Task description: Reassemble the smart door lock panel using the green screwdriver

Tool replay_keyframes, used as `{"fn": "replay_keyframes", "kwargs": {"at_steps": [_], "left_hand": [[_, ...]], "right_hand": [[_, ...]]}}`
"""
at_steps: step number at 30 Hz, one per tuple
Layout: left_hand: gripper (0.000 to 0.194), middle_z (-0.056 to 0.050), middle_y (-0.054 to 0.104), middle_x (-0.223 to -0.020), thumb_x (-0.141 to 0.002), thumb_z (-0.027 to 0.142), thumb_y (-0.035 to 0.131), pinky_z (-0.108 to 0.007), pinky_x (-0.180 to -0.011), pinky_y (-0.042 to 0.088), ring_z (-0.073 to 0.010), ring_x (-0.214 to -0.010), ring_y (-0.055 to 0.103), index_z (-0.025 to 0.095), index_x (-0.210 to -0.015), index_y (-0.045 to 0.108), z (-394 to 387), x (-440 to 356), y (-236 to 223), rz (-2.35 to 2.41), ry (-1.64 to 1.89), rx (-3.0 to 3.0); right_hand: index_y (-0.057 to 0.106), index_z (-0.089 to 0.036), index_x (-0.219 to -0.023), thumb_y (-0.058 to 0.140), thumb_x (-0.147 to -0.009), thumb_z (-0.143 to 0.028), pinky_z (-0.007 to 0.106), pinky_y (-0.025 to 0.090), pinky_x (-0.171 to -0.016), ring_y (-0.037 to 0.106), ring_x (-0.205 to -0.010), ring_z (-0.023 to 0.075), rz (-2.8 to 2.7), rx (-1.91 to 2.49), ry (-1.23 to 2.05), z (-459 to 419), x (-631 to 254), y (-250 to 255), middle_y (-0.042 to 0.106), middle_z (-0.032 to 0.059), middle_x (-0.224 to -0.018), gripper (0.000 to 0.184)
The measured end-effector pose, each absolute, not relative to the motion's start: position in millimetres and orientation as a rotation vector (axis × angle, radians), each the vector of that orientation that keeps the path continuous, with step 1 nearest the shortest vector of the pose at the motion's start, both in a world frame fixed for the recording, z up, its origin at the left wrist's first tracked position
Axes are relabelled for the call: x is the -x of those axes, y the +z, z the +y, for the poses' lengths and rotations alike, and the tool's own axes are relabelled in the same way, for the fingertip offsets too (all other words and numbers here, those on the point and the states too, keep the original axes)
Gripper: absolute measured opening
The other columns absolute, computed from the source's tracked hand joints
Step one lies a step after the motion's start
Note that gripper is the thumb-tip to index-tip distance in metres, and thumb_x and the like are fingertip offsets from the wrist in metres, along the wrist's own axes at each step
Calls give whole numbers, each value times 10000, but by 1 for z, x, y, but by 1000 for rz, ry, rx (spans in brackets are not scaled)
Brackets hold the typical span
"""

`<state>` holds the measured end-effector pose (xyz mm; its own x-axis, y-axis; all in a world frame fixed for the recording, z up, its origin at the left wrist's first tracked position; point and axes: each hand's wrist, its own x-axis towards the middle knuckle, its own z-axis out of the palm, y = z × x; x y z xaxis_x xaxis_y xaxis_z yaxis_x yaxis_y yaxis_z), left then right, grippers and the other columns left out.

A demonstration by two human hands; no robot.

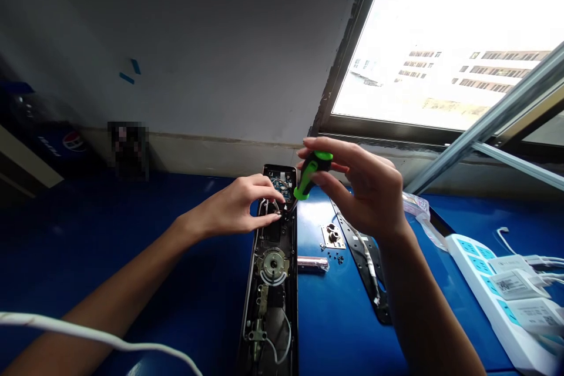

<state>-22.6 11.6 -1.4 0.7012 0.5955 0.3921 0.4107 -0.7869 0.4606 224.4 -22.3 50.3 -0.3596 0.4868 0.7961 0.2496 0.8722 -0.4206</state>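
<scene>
A long, narrow black housing [293, 241] lies open on the blue table, showing a circuit board [281, 187], white wires and a round metal part [273, 264]. Over its upper part, my left hand [240, 202] reaches in with thumb and forefinger curled in a pinch beside the wires. What sits between those fingertips is too small to make out. My right hand [361, 185] grips a green and black screwdriver [312, 175] by its handle. The screwdriver tilts down toward the housing's right side, just below the board, and its tip is hard to see.
Right of the housing lie a small metal plate [333, 237], several loose screws [338, 258], a pink wrapped tube [312, 264] and a black panel [359, 258] with a cable. A white power strip [480, 294] holds several plugs. A white cable [101, 338] crosses the lower left.
</scene>
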Motion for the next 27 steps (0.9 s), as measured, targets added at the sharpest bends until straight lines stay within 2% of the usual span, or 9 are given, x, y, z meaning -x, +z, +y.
{"fn": "replay_keyframes", "kwargs": {"at_steps": [3,7,9,12,16,18,21,24,27], "left_hand": [[288,-66,692,-1099,-900,324,795,-325,-824,544,-211,-984,665,223,-1169,772,13,24,-3,792,739,-2590],[287,-63,695,-1086,-901,319,799,-316,-799,540,-200,-934,672,218,-1168,771,14,25,-4,785,688,-2598],[275,-56,701,-1066,-906,302,793,-306,-773,536,-188,-891,675,222,-1168,770,14,24,-4,775,669,-2600],[277,-55,714,-1060,-898,280,797,-300,-758,537,-187,-879,682,222,-1168,769,14,24,-4,779,672,-2604],[297,-60,725,-1082,-890,260,801,-305,-787,550,-196,-909,693,220,-1183,768,15,24,-4,777,686,-2599],[295,-58,724,-1082,-888,255,801,-304,-784,550,-194,-906,694,222,-1180,771,15,24,-4,779,687,-2594],[278,-56,718,-1061,-886,259,802,-303,-763,544,-189,-883,685,219,-1160,776,15,24,-4,782,682,-2596],[279,-56,716,-1064,-891,251,796,-303,-766,540,-188,-888,683,215,-1166,773,15,24,-4,783,675,-2598],[283,-58,717,-1074,-891,243,797,-301,-776,538,-188,-901,688,210,-1171,769,15,23,-4,777,683,-2595]], "right_hand": [[759,-304,-1230,820,-870,-230,367,665,-788,726,-964,203,-1939,519,107,-20,-225,50,751,29,-1088,372],[691,-307,-1366,558,-1038,-218,412,643,-928,723,-1092,210,-1964,532,256,-23,-223,51,718,57,-1267,366],[665,-310,-1401,499,-1053,-191,445,634,-990,725,-1156,226,-1957,506,381,-25,-222,52,722,50,-1333,404],[710,-317,-1332,630,-1000,-191,436,666,-919,750,-1091,227,-1914,484,403,-24,-222,52,766,34,-1250,364],[774,-337,-1213,825,-868,-219,370,656,-776,728,-983,205,-1912,472,188,-19,-224,52,765,21,-1084,367],[760,-337,-1259,737,-943,-231,394,650,-841,725,-1027,210,-1924,491,184,-20,-224,52,752,36,-1158,334],[693,-336,-1376,551,-1039,-189,470,632,-985,728,-1152,237,-1942,487,377,-22,-223,53,734,44,-1321,395],[721,-352,-1329,695,-964,-182,438,666,-891,750,-1072,232,-1906,441,421,-21,-223,52,775,26,-1215,403],[776,-358,-1223,842,-852,-232,379,662,-790,732,-978,211,-1896,457,224,-19,-224,51,769,19,-1093,397]]}}
